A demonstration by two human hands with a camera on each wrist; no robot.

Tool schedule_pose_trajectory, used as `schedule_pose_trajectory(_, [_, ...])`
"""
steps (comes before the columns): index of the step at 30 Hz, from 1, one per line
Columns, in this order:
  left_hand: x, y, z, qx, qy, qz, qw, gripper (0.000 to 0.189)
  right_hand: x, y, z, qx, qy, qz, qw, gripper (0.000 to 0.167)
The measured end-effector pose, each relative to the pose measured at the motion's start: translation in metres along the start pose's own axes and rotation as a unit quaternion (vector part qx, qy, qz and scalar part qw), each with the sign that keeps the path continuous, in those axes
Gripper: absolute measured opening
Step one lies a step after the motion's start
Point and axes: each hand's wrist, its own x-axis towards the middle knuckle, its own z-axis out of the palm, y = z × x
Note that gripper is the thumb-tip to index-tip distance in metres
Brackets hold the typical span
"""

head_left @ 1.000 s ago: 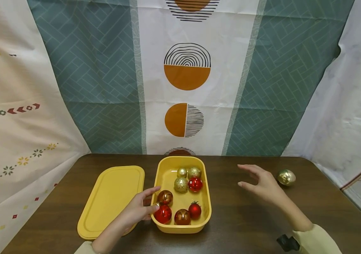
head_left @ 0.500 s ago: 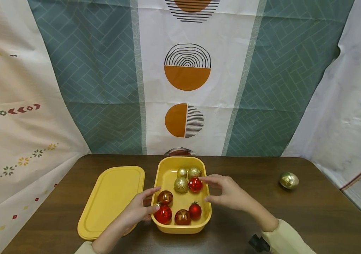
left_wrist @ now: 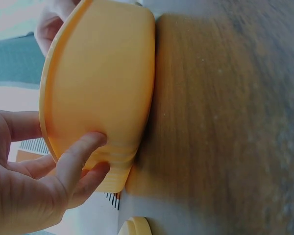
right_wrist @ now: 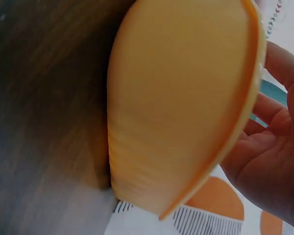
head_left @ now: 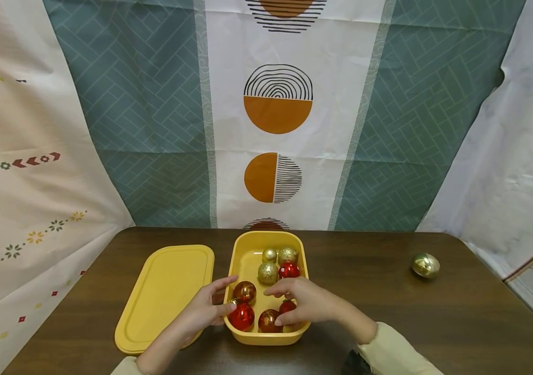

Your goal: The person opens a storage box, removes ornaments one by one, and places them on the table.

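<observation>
A yellow plastic box [head_left: 268, 339] holds several Christmas baubles. My left hand [head_left: 201, 308] grips its left rim, thumb and forefinger over the edge; in the left wrist view other fingers [left_wrist: 83, 152] press the outer wall. My right hand [head_left: 311, 302] reaches over the right rim with fingers spread and parted. Its thumb overlaps a brown bauble [head_left: 267, 319], and a small red bauble [head_left: 287, 306] shows between thumb and forefinger. Beside the left hand lie a shiny red bauble [head_left: 241, 317] and a copper bauble [head_left: 245, 292]. Farther back are a glittery gold bauble [head_left: 268, 273] and another red bauble [head_left: 289, 270].
A flat yellow lid [head_left: 165, 297] lies on the dark wooden table [head_left: 369, 271], left of the box. One shiny gold bauble [head_left: 426, 265] rests on the table at the far right. Patterned cloth [head_left: 278, 156] hangs behind the table's back edge.
My right hand has come from beside the gold bauble at the right, leftward to the box and then toward its front baubles. That gold bauble shifted slightly. My left hand stays put.
</observation>
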Motion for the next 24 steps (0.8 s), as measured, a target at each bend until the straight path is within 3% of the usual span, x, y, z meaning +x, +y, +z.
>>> schedule_pose_trajectory(13, [0.000, 0.002, 0.000, 0.002, 0.006, -0.009, 0.9999, 0.060, 0.012, -0.005, 0.010, -0.064, -0.044, -0.015, 0.9969, 0.040])
schedule_pose_trajectory(24, [0.000, 0.002, 0.001, 0.003, 0.014, -0.016, 0.9998, 0.060, 0.015, -0.005, 0.013, -0.099, -0.044, -0.032, 0.9936, 0.029])
